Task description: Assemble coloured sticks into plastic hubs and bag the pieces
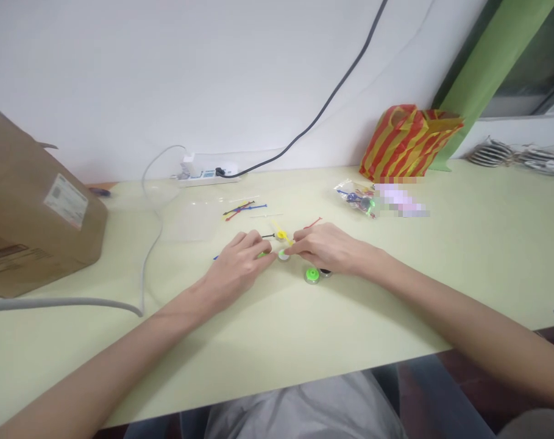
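Observation:
My left hand [240, 265] is bent over the table with its fingers drawn together; a bit of green shows beneath them, and what they grip is hidden. Opposite it, my right hand [325, 247] has its fingertips pinched at a small round green-and-white piece [283, 255]. Just beyond the fingertips lies a yellow spinner arrow [282, 235], with a black arrow [268, 236] at its left. A red arrow [314, 223] pokes out behind my right hand. Below that hand sit a bright green round piece [312, 275] and a partly covered black one [325, 272]. A blue tip [216, 257] shows beside my left hand.
Several coloured arrows [244, 209] lie farther back, near a clear plastic sheet [189, 221]. A filled clear bag [356, 198] and a striped bag [409, 143] stand right. A cardboard box [39, 213], grey cable [142, 292] and power strip [208, 177] are left.

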A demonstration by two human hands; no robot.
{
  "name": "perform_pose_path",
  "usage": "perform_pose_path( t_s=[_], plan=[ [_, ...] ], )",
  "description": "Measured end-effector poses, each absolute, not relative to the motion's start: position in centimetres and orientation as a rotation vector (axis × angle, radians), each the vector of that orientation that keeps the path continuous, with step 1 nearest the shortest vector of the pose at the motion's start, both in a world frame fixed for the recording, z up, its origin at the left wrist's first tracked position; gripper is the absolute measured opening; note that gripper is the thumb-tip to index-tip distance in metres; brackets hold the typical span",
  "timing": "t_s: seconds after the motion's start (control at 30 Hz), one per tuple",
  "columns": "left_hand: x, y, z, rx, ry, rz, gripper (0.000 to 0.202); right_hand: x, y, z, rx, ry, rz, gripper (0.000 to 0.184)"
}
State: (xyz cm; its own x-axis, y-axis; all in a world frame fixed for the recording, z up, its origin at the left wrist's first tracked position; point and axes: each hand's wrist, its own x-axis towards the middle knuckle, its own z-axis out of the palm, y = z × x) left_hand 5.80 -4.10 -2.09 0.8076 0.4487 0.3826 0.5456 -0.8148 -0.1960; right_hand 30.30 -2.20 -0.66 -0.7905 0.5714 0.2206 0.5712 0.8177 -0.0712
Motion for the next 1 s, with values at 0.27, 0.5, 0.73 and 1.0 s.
perform_pose_path(
  t_s=[0.27, 0.5, 0.73, 1.0],
  plan=[
    [5.7, -3.9, -2.0, -2.689, -0.766, -0.442, 0.039, 30.2, -1.9, -1.0, -0.911, -2.75, 0.04, 0.035],
    [5.3, -3.6, -2.6, -2.711, -0.781, -0.507, 0.038, 30.5, -1.4, -1.0, -0.91, -2.739, 0.18, 0.031],
    [4.8, -3.1, -2.8, -2.635, -0.762, -0.584, 0.034, 32.8, -1.2, 1.1, -0.845, -2.521, 0.609, 0.029],
    [3.7, -3.5, -2.0, -2.642, -0.907, -0.671, 0.027, 33.1, -1.6, 1.6, -0.944, -2.267, 0.493, 0.028]
  ],
)
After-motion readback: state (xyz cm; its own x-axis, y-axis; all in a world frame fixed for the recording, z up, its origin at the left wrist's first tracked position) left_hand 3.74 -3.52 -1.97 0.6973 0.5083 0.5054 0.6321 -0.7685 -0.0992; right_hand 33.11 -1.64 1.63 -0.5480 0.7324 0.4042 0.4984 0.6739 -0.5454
